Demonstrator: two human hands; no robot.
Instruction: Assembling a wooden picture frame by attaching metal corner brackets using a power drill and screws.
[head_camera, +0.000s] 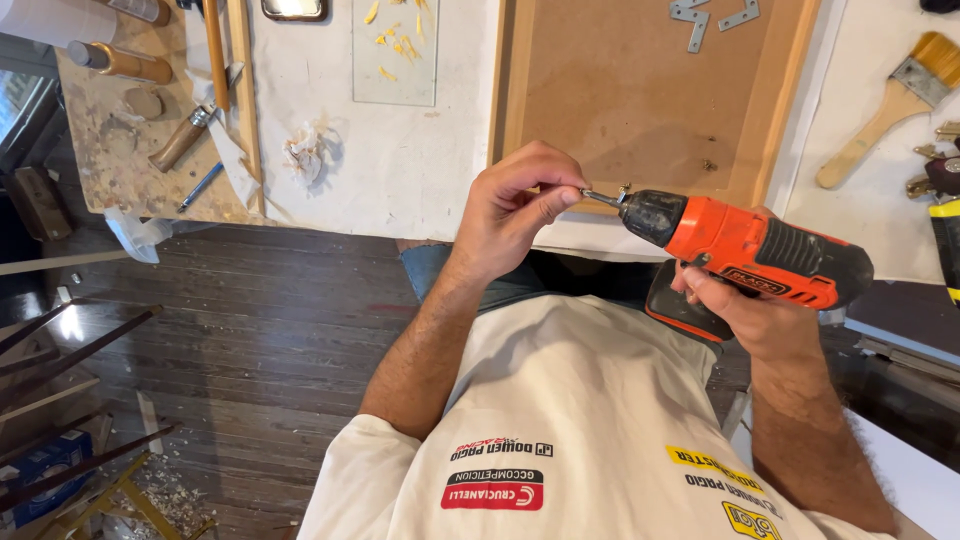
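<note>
— Gripping what?
— Right hand (745, 310) is clamped round the handle of an orange-and-black plastic cordless drill (745, 245), its black chuck pointing away from that grip.
— And the left hand (515, 210)?
— Fingertips pinched together on the thin metal bit (601, 198) at the chuck's tip.

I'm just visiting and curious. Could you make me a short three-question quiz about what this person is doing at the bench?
1. True or false: the right hand holds an orange cordless drill.
2. What do the left hand fingertips pinch? A) the paintbrush B) the bit at the drill's tip C) the metal brackets
3. Fill in: the drill's tip sits over the near edge of a flat brown ____ with a wooden frame.

Key:
1. True.
2. B.
3. Board.
</note>
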